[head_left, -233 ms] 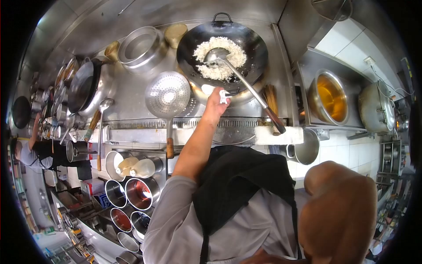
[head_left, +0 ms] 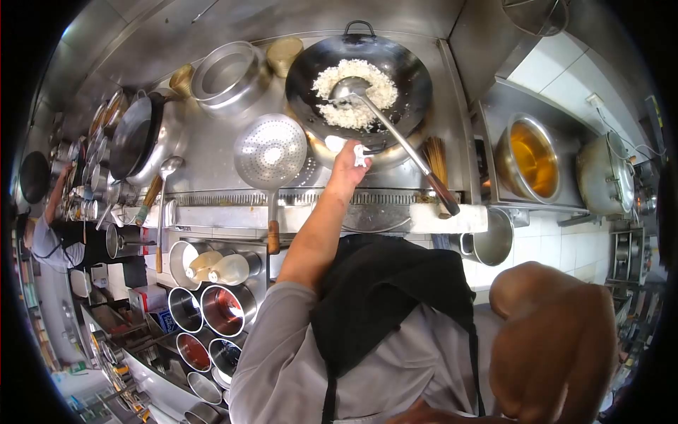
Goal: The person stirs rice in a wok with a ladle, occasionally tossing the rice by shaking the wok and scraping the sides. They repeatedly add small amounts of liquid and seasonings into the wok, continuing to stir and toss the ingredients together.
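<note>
My left hand (head_left: pixel 349 164) is closed on the near handle of a black wok (head_left: pixel 304 92), with a folded white cloth (head_left: pixel 361 155) in its grip. Cooked rice (head_left: pixel 380 76) lies in the wok. The bowl of a steel wok ladle (head_left: pixel 349 88) rests on the rice, and its wooden-ended handle leans over the near right rim, held by no hand. Very close to the camera at lower right is my raised right hand (head_left: pixel 554 346), large, shadowed and blurred. How its fingers are placed does not show clearly.
Left of the wok lies a perforated strainer (head_left: pixel 270 150). Behind it sit steel basins (head_left: pixel 224 74). A bamboo brush (head_left: pixel 436 161) stands right of the wok, near a pot of amber liquid (head_left: pixel 531 159). Sauce pots (head_left: pixel 227 311) stand lower left. Another person (head_left: pixel 60 244) works far left.
My right hand has turned and shifted slightly to the right near the camera. My left hand stays on the wok handle. The other person's arm at far left has moved a little.
</note>
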A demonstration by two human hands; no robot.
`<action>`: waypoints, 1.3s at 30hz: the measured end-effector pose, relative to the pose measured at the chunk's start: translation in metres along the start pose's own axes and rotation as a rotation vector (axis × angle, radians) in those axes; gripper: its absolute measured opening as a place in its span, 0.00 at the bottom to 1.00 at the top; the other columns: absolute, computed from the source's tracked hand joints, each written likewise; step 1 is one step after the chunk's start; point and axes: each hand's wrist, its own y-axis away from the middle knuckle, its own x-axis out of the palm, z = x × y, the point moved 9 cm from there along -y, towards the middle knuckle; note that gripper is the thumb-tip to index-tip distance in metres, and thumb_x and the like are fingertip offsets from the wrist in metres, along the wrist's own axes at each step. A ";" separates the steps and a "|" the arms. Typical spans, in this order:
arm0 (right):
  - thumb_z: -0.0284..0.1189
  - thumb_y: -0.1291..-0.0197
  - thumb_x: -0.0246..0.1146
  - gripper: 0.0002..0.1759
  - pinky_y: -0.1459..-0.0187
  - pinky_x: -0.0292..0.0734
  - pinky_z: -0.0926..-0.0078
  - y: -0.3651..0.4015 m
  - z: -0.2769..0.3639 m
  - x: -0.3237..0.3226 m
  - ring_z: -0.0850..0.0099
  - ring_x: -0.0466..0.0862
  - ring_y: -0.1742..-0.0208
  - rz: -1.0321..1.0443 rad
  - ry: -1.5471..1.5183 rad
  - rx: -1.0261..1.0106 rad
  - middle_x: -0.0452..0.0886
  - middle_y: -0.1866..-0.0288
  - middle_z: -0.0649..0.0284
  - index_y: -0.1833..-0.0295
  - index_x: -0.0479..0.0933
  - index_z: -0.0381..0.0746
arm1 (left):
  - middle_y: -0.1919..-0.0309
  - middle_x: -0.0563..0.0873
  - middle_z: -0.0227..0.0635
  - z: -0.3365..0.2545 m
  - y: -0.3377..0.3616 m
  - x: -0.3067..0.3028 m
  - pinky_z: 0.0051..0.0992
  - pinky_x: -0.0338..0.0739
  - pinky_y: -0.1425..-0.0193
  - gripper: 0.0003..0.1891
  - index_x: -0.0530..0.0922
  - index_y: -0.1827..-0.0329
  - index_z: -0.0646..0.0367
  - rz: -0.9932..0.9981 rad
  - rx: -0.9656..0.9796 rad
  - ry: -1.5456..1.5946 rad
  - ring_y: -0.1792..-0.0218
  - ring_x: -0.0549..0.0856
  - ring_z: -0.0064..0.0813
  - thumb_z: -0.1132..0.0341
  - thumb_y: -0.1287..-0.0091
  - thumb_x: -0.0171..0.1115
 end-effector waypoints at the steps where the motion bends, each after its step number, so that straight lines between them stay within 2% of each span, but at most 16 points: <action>1: 0.35 0.39 0.65 0.14 0.83 0.72 0.79 0.000 -0.003 -0.001 0.71 0.80 0.81 -0.050 0.053 0.040 0.82 0.77 0.63 0.56 0.82 0.33 | 0.69 0.79 0.29 0.000 0.001 0.003 0.25 0.70 0.75 0.07 0.73 0.62 0.50 0.003 0.001 -0.003 0.69 0.78 0.27 0.65 0.40 0.61; 3: 0.33 0.38 0.65 0.11 0.87 0.68 0.81 -0.029 -0.012 -0.011 0.74 0.77 0.85 -0.182 0.111 0.194 0.81 0.81 0.67 0.61 0.84 0.36 | 0.69 0.79 0.29 -0.001 -0.003 -0.002 0.25 0.70 0.75 0.07 0.73 0.62 0.50 0.007 -0.017 -0.005 0.69 0.78 0.27 0.65 0.40 0.61; 6: 0.29 0.39 0.63 0.09 0.90 0.63 0.82 0.001 -0.036 0.025 0.77 0.73 0.89 0.208 0.024 0.658 0.78 0.84 0.62 0.69 0.82 0.35 | 0.70 0.79 0.30 0.001 -0.005 -0.001 0.26 0.70 0.76 0.07 0.72 0.61 0.50 0.036 -0.012 -0.017 0.69 0.78 0.27 0.65 0.40 0.61; 8: 0.29 0.39 0.63 0.10 0.88 0.64 0.81 -0.003 -0.019 0.014 0.77 0.73 0.88 -0.020 0.028 0.377 0.78 0.83 0.62 0.70 0.81 0.35 | 0.71 0.79 0.29 0.001 -0.006 -0.002 0.25 0.70 0.76 0.05 0.73 0.62 0.50 0.030 -0.002 -0.026 0.70 0.78 0.26 0.65 0.38 0.59; 14: 0.28 0.37 0.62 0.06 0.86 0.62 0.82 -0.006 0.000 -0.018 0.81 0.71 0.86 -0.052 0.042 0.185 0.76 0.82 0.68 0.63 0.79 0.36 | 0.73 0.79 0.28 0.001 -0.006 -0.001 0.25 0.69 0.78 0.03 0.74 0.65 0.50 0.002 -0.007 -0.041 0.73 0.78 0.25 0.63 0.35 0.56; 17: 0.28 0.36 0.61 0.06 0.84 0.61 0.82 0.015 0.019 -0.064 0.82 0.70 0.85 -0.361 0.198 0.096 0.74 0.81 0.71 0.59 0.77 0.37 | 0.75 0.78 0.28 -0.001 0.001 -0.001 0.25 0.67 0.79 0.03 0.74 0.66 0.49 -0.038 -0.007 -0.059 0.75 0.77 0.26 0.62 0.36 0.56; 19: 0.28 0.35 0.60 0.06 0.83 0.61 0.82 0.054 0.022 -0.148 0.84 0.69 0.84 -0.881 0.557 0.277 0.74 0.81 0.73 0.57 0.77 0.37 | 0.76 0.77 0.28 -0.001 0.000 -0.001 0.25 0.66 0.80 0.04 0.73 0.66 0.49 -0.074 -0.019 -0.095 0.76 0.76 0.27 0.61 0.36 0.56; 20: 0.32 0.31 0.56 0.10 0.72 0.67 0.86 0.075 0.016 -0.192 0.84 0.74 0.71 -0.986 0.818 0.556 0.75 0.71 0.71 0.52 0.74 0.37 | 0.76 0.76 0.28 -0.002 0.001 0.002 0.25 0.65 0.81 0.05 0.73 0.67 0.49 -0.056 -0.023 -0.114 0.76 0.76 0.27 0.61 0.37 0.56; 21: 0.33 0.33 0.59 0.12 0.70 0.68 0.87 0.117 0.010 -0.241 0.85 0.74 0.70 -1.097 1.044 0.574 0.75 0.69 0.71 0.50 0.74 0.36 | 0.76 0.76 0.28 -0.003 0.003 0.002 0.25 0.65 0.82 0.05 0.73 0.67 0.49 -0.041 -0.026 -0.132 0.77 0.76 0.28 0.60 0.37 0.57; 22: 0.29 0.37 0.61 0.14 0.68 0.73 0.78 0.169 -0.002 -0.282 0.75 0.77 0.71 -1.109 1.315 0.594 0.78 0.69 0.66 0.47 0.73 0.36 | 0.77 0.76 0.28 -0.004 0.005 0.002 0.25 0.64 0.82 0.05 0.73 0.67 0.48 -0.026 -0.030 -0.151 0.77 0.76 0.28 0.60 0.37 0.57; 24: 0.27 0.39 0.60 0.16 0.62 0.78 0.62 0.189 -0.019 -0.283 0.58 0.82 0.68 -0.718 2.380 0.742 0.81 0.67 0.55 0.46 0.72 0.35 | 0.77 0.75 0.28 -0.004 0.006 0.003 0.26 0.63 0.84 0.06 0.72 0.67 0.48 -0.031 -0.050 -0.149 0.79 0.75 0.28 0.59 0.38 0.57; 27: 0.26 0.41 0.59 0.16 0.54 0.77 0.50 0.271 -0.054 -0.342 0.45 0.81 0.61 -0.871 2.162 1.267 0.80 0.66 0.46 0.46 0.72 0.35 | 0.78 0.75 0.28 -0.006 0.011 0.005 0.26 0.64 0.84 0.07 0.72 0.67 0.48 -0.046 -0.062 -0.183 0.79 0.76 0.28 0.58 0.38 0.57; 30: 0.28 0.41 0.60 0.16 0.53 0.76 0.50 0.253 -0.035 -0.333 0.45 0.82 0.58 -1.052 1.881 1.275 0.80 0.65 0.43 0.48 0.72 0.36 | 0.78 0.75 0.28 -0.003 0.009 0.002 0.26 0.66 0.83 0.07 0.73 0.67 0.48 -0.034 -0.096 -0.175 0.78 0.76 0.29 0.58 0.38 0.58; 33: 0.30 0.38 0.60 0.13 0.66 0.80 0.58 0.233 -0.017 -0.317 0.56 0.83 0.70 -0.941 1.798 0.863 0.80 0.70 0.52 0.49 0.73 0.37 | 0.76 0.77 0.28 -0.001 0.012 0.003 0.26 0.68 0.81 0.07 0.73 0.68 0.48 -0.006 -0.108 -0.143 0.76 0.78 0.29 0.57 0.38 0.59; 36: 0.33 0.34 0.60 0.11 0.80 0.74 0.71 0.253 -0.035 -0.299 0.73 0.77 0.81 -1.360 0.690 0.906 0.76 0.73 0.63 0.52 0.74 0.38 | 0.75 0.78 0.29 0.000 0.011 0.005 0.26 0.69 0.80 0.07 0.74 0.68 0.49 -0.012 -0.097 -0.111 0.75 0.78 0.29 0.58 0.38 0.59; 39: 0.34 0.32 0.59 0.09 0.85 0.68 0.79 0.274 -0.044 -0.326 0.80 0.72 0.84 -1.422 0.604 0.897 0.73 0.75 0.69 0.56 0.73 0.39 | 0.75 0.78 0.29 0.001 0.006 0.002 0.26 0.69 0.80 0.06 0.74 0.66 0.48 -0.016 -0.104 -0.099 0.74 0.78 0.29 0.59 0.38 0.59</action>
